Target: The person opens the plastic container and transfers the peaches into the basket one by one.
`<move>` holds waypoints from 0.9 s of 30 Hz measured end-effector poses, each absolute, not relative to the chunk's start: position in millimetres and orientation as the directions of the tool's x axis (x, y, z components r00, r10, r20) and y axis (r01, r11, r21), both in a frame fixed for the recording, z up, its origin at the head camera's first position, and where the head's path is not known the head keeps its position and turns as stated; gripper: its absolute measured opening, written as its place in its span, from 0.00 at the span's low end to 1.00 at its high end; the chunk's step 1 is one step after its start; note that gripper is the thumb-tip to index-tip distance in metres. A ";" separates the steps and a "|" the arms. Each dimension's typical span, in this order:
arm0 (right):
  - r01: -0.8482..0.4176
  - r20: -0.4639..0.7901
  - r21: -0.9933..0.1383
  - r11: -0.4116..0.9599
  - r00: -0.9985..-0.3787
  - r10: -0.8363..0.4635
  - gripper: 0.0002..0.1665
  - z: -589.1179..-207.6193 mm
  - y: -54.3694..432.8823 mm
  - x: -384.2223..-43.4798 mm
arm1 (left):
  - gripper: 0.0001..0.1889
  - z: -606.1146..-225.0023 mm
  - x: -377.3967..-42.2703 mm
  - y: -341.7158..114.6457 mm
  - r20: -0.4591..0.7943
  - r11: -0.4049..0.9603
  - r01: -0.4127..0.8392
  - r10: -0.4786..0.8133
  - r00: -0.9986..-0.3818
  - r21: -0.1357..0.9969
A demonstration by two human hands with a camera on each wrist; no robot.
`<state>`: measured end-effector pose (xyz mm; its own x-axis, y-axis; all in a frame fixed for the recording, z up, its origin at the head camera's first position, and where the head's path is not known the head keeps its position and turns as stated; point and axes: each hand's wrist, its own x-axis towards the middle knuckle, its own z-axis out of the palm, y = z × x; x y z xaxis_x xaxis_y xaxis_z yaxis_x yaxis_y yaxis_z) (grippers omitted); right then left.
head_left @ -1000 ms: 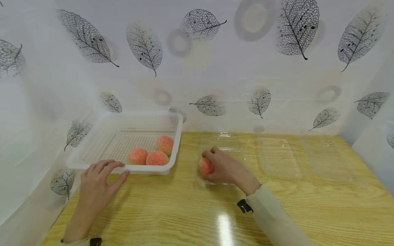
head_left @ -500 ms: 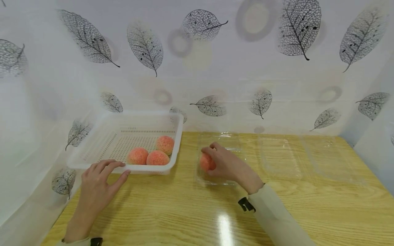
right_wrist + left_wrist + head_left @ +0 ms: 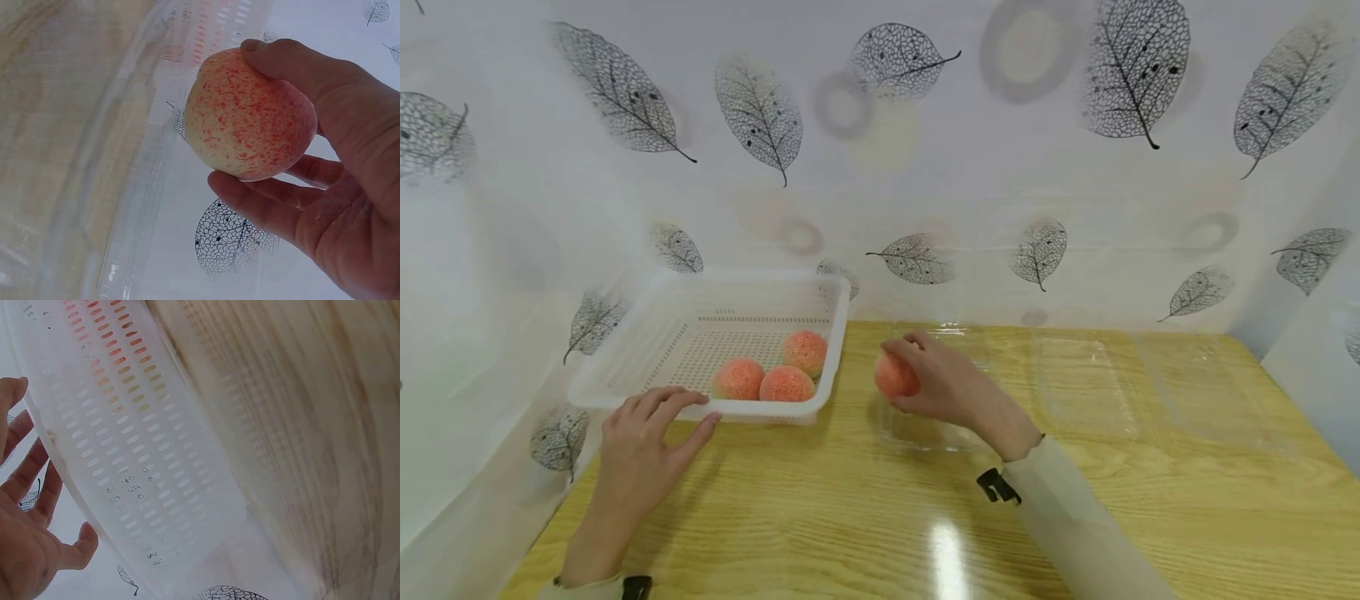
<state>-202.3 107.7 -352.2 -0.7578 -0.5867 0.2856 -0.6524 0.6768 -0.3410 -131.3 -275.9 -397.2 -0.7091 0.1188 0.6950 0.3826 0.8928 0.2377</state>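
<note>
My right hand (image 3: 951, 385) pinches a peach (image 3: 895, 376) between thumb and fingers, above a clear plastic clamshell box (image 3: 928, 435). In the right wrist view the peach (image 3: 247, 119) is pale yellow speckled with red, and the box's edge lies below it. On the left stands a white perforated basket (image 3: 688, 350); several peaches are not seen there, only three, with one peach (image 3: 739, 380) nearest my left hand (image 3: 643, 450). That hand rests its fingertips on the basket's front rim, its fingers loosely spread. In the left wrist view its thumb (image 3: 81, 547) lies along the basket wall.
Two more clear plastic boxes (image 3: 1084, 383) (image 3: 1210, 387) stand to the right on the wooden table (image 3: 820, 517). A white leaf-printed sheet (image 3: 970, 192) hangs behind and at the sides.
My right hand has lifted the peach up and slightly left from inside the clear box. The left hand stays at the basket rim.
</note>
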 end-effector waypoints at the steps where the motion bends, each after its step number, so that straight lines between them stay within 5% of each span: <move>1: -0.664 0.304 -0.328 0.672 -0.747 -0.591 0.40 -351.2 107.2 -202.9 | 0.17 -397.3 -131.4 -275.9 0.695 0.893 0.382 0.118 -0.709 0.238; 27: -0.747 0.429 -0.287 0.599 -0.659 -0.617 0.39 -328.3 64.1 -228.6 | 0.17 -396.0 -132.2 -276.0 0.706 0.893 0.391 0.130 -0.696 0.221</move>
